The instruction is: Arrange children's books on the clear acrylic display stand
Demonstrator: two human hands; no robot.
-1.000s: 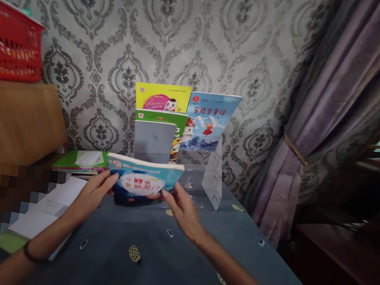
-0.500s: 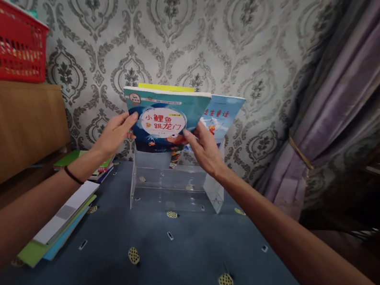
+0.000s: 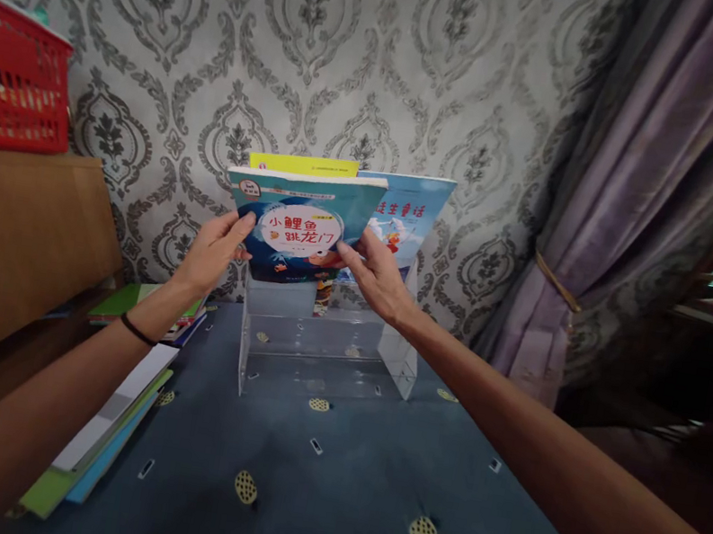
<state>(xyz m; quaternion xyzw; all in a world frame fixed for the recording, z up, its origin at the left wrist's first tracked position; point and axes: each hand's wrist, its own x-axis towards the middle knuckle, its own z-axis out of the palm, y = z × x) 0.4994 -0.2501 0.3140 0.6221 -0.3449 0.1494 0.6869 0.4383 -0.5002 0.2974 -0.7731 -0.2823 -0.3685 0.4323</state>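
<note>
Between my two hands is a teal children's book [image 3: 307, 190] with red Chinese lettering on a white oval. My left hand [image 3: 214, 252] grips its left edge, thumb on the cover. My right hand [image 3: 377, 272] holds the right edge the same way, fingers behind it. The book is over a clear acrylic rack [image 3: 312, 369] with stepped tiers. Behind it a light-blue book [image 3: 418, 214] stands at the right of the rack, and the top of a yellow book [image 3: 305, 165] shows at the left. The teal book's lower edge hangs above the front tiers.
To the left, books and papers [image 3: 112, 418] lie on the dark blue tablecloth [image 3: 343, 511], with more books [image 3: 118, 300] behind. A wooden cabinet [image 3: 11, 246] carries a red plastic basket [image 3: 11, 82]. A tied purple curtain [image 3: 617, 219] hangs at the right, beside patterned wallpaper.
The view has shifted slightly. The teal book sits a little lower against the books behind, so more of the yellow book shows above it. Both hands keep their hold.
</note>
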